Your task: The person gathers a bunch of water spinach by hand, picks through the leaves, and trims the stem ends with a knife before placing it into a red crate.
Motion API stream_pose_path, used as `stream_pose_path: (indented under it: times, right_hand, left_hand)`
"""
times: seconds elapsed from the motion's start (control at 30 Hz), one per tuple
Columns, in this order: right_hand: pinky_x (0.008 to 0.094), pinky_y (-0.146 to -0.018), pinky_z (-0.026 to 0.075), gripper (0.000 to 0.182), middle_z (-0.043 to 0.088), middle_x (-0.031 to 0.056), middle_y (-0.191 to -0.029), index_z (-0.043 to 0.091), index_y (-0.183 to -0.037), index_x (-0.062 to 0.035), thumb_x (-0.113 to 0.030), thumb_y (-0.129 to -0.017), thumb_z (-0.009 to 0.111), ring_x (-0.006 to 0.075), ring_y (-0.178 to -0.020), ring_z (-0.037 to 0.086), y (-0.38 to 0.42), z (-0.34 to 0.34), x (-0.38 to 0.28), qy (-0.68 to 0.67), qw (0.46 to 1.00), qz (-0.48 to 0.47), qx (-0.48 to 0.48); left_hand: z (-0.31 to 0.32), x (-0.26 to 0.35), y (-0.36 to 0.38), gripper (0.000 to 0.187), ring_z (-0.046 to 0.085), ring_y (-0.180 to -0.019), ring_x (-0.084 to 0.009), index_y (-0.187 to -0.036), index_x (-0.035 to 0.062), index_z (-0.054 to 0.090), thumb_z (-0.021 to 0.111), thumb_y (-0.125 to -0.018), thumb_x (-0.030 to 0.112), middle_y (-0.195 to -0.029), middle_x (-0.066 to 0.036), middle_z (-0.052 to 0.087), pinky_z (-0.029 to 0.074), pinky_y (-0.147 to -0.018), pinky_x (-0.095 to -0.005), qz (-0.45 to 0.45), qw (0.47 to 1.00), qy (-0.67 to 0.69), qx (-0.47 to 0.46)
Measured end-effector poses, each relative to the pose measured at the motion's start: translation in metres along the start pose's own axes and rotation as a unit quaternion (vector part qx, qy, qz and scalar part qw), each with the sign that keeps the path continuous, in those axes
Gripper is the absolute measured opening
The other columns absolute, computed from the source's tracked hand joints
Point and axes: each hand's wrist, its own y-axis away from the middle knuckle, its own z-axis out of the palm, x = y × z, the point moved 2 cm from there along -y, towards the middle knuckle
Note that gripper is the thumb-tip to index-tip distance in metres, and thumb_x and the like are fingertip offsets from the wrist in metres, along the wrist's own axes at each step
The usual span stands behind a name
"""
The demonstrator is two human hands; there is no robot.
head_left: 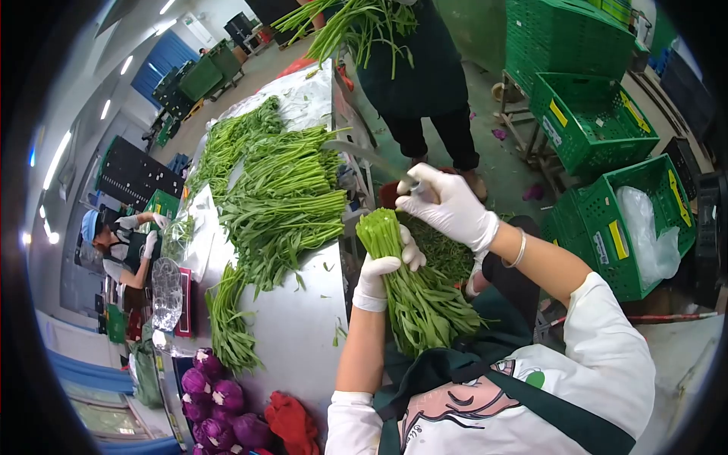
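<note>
My left hand [377, 279], in a white glove, is wrapped round a bunch of water spinach [425, 299] just below its cut stem ends. The stems point up and away from me, and the leaves hang toward my apron. In my gloved right hand [453, 208] is a knife [371, 155], its blade slanting up and left above the stem ends without touching them. More water spinach [284, 201] lies in heaps on the metal table [303, 303] to the left. A smaller loose bundle [230, 318] rests nearer to me.
Purple onions [220, 409] and a red cloth [290, 425] lie at the table's near end. Green crates [591, 125] stand on the right, one holding a plastic bag [648, 231]. A co-worker [413, 76] stands opposite with greens; another person [125, 239] works across the table. Trimmings [447, 246] lie below my hands.
</note>
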Motion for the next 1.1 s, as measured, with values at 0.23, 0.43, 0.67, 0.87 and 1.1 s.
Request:
stream_pose_path:
  times: [0.23,0.43,0.67,0.87,1.1]
  right_hand:
    - [0.0318,-0.049,0.044,0.013,0.050,0.0040,-0.062,0.051,-0.080,-0.0114,-0.016,-0.073,0.061,0.0198,-0.056,0.057,0.017,-0.005,-0.012,0.417,0.870,-0.254,-0.075]
    - [0.0312,-0.048,0.044,0.012,0.049,0.0032,-0.061,0.049,-0.078,-0.0111,-0.017,-0.073,0.059,0.0190,-0.056,0.057,0.013,0.002,-0.009,0.487,0.830,-0.260,-0.080]
    - [0.0348,-0.049,0.046,0.012,0.052,0.0059,-0.062,0.047,-0.081,-0.0123,-0.019,-0.077,0.056,0.0237,-0.058,0.059,-0.001,-0.016,0.035,0.522,0.827,-0.198,-0.070]
    - [0.0398,-0.059,0.047,0.009,0.060,0.0099,-0.073,0.052,-0.084,-0.0117,-0.018,-0.079,0.055,0.0300,-0.073,0.060,0.010,-0.084,0.105,0.542,0.834,0.037,-0.097]
    - [0.0367,-0.057,0.047,0.012,0.058,0.0084,-0.071,0.050,-0.084,-0.0106,-0.014,-0.076,0.059,0.0278,-0.068,0.060,0.018,-0.039,0.023,0.396,0.914,-0.078,-0.035]
  left_hand:
    - [0.006,0.010,0.012,0.041,0.054,-0.070,-0.0192,-0.103,0.0012,0.050,0.061,-0.064,0.009,-0.080,-0.008,0.055,0.046,-0.071,-0.0329,-0.020,0.987,-0.065,0.142]
    - [0.012,0.009,0.009,0.045,0.053,-0.071,-0.0219,-0.109,0.0023,0.048,0.059,-0.065,0.008,-0.079,-0.006,0.052,0.045,-0.070,-0.0391,-0.041,0.980,-0.113,0.159]
    - [0.001,0.008,0.010,0.038,0.057,-0.070,-0.0202,-0.104,-0.0018,0.050,0.060,-0.067,0.004,-0.082,-0.010,0.057,0.049,-0.069,-0.0320,-0.036,0.978,-0.029,0.206]
    - [-0.005,0.003,0.019,0.037,0.057,-0.069,-0.0188,-0.103,-0.0013,0.051,0.060,-0.068,0.004,-0.080,-0.009,0.057,0.049,-0.068,-0.0324,-0.019,0.981,-0.043,0.187]
    - [0.014,0.011,0.011,0.034,0.059,-0.067,-0.0153,-0.098,-0.0022,0.056,0.066,-0.067,0.004,-0.079,-0.007,0.061,0.048,-0.065,-0.0274,-0.022,0.962,-0.190,0.195]
